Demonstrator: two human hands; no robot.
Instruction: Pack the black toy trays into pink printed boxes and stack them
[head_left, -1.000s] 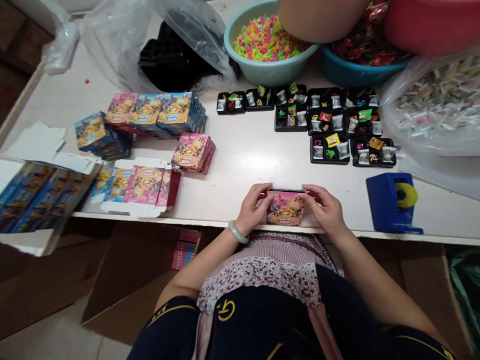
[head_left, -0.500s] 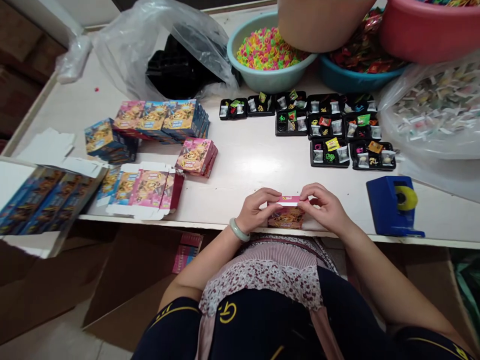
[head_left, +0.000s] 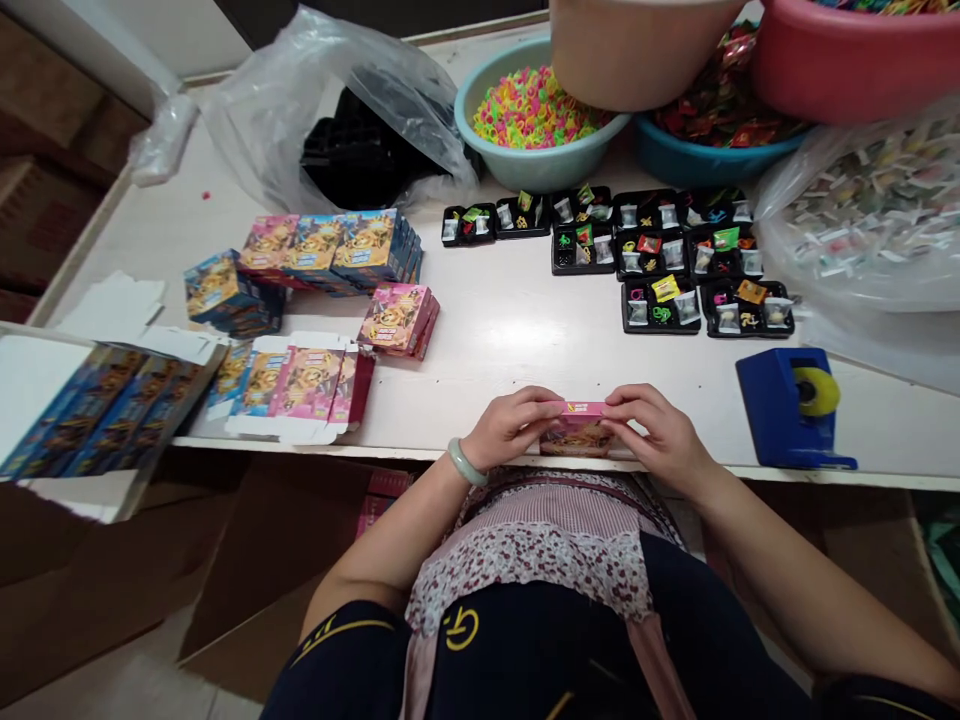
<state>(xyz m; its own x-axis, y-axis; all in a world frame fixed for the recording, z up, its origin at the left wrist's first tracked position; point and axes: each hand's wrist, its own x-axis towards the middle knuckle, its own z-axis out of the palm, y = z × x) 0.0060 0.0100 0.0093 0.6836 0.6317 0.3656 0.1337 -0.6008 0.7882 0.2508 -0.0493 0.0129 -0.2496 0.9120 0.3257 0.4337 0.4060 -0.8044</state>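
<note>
A small pink printed box (head_left: 576, 436) stands at the table's front edge, its narrow pink top facing up. My left hand (head_left: 511, 424) grips the left end of it, thumb toward me and fingers over the top. At the right end my right hand (head_left: 654, 430) has its fingers closed on the top edge in the same way. Part of the box is hidden behind my fingers. Left of my hands sits a short stack of pink boxes (head_left: 397, 318). A blue tape dispenser (head_left: 784, 408) with yellow tape is to the right.
Several filled black trays (head_left: 660, 305) lie in rows beyond my hands. Behind them are a light-blue basin (head_left: 480, 150) of coloured rings, a pink tub (head_left: 855, 80) and clear bags. Box stacks (head_left: 367, 245) and flattened cartons (head_left: 311, 385) occupy the left side.
The white strip along the box's top front edge no longer shows; the top now looks pink and folded down. My hands stay at both ends. The view has shifted slightly.
</note>
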